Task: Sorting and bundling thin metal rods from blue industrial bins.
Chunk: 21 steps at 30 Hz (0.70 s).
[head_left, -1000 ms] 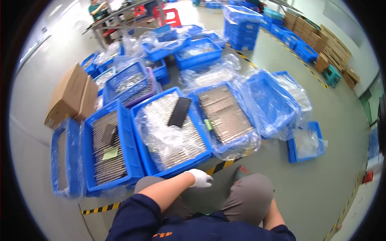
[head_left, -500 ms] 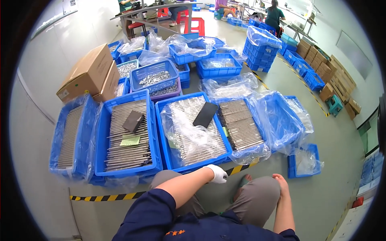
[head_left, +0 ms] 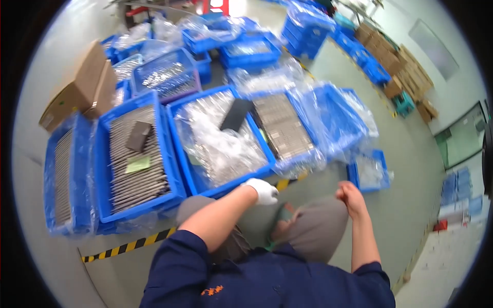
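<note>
My left hand (head_left: pixel 263 191), in a white glove, hangs above my left knee beside the front rim of a blue crate (head_left: pixel 226 185). Its fingers curl closed and no object shows in them. My bare right hand (head_left: pixel 351 198) forms a fist over my right knee, with nothing visible in it. That crate holds metal rods under clear plastic film (head_left: pixel 221 149), with a black flat block (head_left: pixel 236 115) on top. On the rods in the crate to its left lie a dark brown block (head_left: pixel 138 136) and a green paper slip (head_left: pixel 138 164).
A plastic-lined crate of rods (head_left: pixel 282 126) and a lined blue crate (head_left: pixel 334 120) stand to the right. Cardboard boxes (head_left: pixel 77 90) and baskets of small metal parts (head_left: pixel 163 77) sit behind. Yellow-black tape (head_left: pixel 128 247) marks the floor. A small blue crate (head_left: pixel 368 172) stands right.
The view has turned right, so the crates appear farther left and tilted. My right hand has come off the knee and closed into a fist. My left hand stays near the crate's front rim.
</note>
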Each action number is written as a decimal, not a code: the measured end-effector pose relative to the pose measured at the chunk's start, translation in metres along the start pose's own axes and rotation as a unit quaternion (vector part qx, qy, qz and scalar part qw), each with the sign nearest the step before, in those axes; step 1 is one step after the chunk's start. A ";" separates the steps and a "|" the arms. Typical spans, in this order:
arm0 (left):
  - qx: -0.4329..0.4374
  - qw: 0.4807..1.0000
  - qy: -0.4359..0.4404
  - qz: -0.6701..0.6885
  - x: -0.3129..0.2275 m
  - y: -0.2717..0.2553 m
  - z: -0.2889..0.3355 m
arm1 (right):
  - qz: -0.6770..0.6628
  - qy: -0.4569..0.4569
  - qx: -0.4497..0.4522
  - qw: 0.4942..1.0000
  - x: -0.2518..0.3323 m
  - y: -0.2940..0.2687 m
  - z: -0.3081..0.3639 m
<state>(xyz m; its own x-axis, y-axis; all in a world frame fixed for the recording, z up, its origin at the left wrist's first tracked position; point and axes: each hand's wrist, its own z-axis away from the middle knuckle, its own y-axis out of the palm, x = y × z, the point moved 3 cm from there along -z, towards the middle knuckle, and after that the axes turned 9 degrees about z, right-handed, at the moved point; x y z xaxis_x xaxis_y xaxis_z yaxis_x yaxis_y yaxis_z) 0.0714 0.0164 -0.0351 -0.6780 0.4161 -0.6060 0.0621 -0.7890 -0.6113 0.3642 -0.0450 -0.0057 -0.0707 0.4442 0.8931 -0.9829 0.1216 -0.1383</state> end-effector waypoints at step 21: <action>-0.335 0.934 -0.081 0.089 0.066 -0.146 -0.158 | -0.092 -0.081 0.268 0.956 0.051 0.093 -0.038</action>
<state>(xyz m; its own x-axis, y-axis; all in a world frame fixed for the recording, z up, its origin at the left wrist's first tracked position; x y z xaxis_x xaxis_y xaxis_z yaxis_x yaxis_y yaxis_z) 0.1332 0.2307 -0.0663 -0.7113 0.1886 -0.6771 0.5929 -0.3563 -0.7221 0.2756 0.0231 0.0108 0.1295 0.3109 0.9416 -0.9241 -0.3065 0.2283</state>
